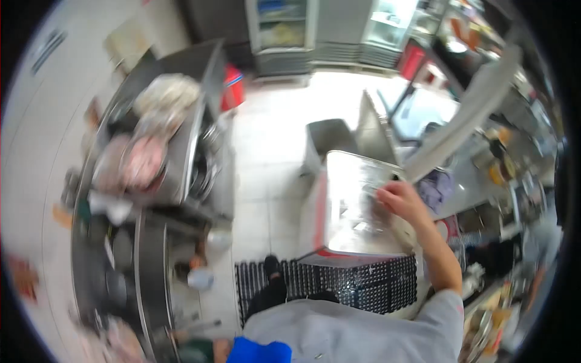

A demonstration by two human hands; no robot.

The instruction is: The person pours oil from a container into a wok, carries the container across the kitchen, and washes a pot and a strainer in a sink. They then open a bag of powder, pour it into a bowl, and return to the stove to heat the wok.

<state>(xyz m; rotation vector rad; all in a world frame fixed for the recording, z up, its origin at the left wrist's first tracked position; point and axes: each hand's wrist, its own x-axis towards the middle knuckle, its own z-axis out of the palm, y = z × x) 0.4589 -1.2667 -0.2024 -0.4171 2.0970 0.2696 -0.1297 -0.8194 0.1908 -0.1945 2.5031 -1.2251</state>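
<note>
My right hand (pixel 400 199) is over the right part of a shiny metal top (pixel 354 199), its fingers bent and drawn together. Motion blur hides what they hold, if anything. This flat rectangular top covers a tall box (pixel 313 212) with pale and red sides, standing right in front of me. My left hand cannot be made out; a bright blue piece (pixel 260 352) shows at the bottom edge beside my grey shirt.
An open grey bin (pixel 330 136) stands behind the box. At left, a steel sink counter (pixel 192 145) holds bagged food (pixel 145 160). A cluttered counter with a purple cloth (pixel 436 189) runs along the right. A black perforated mat (pixel 363 284) lies underfoot.
</note>
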